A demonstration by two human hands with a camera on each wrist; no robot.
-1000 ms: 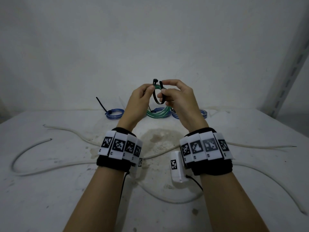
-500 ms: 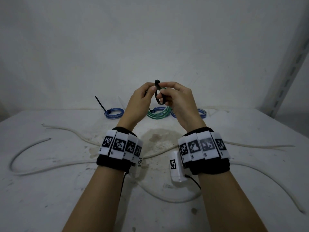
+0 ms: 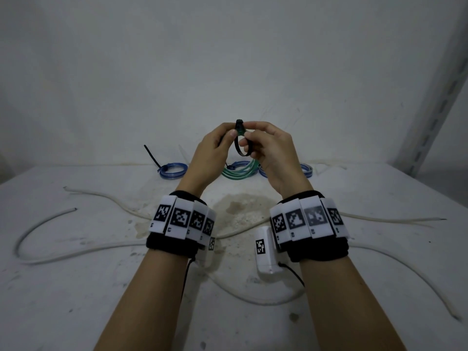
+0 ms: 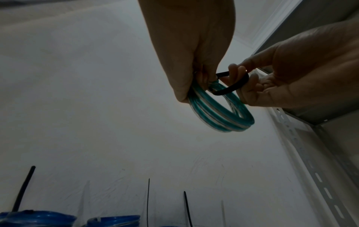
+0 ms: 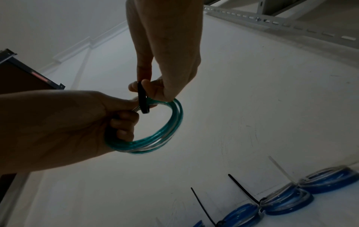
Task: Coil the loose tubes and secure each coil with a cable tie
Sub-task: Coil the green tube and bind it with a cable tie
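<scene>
Both hands are raised above the table. My left hand grips a green and clear tube coil at its top, and the coil hangs down from the fingers. A black cable tie is looped round the coil's top. My right hand pinches the tie between thumb and forefinger, with one finger inside the loop. The tie's head pokes up between the two thumbs.
Several blue coils with cable ties round them lie at the back of the table. Loose whitish tubes snake across the table at left and right. A slotted metal upright stands at the right.
The tie's two ends, apart a second ago, now meet at the top and the loop is closed. The hands have drawn slightly closer together.
</scene>
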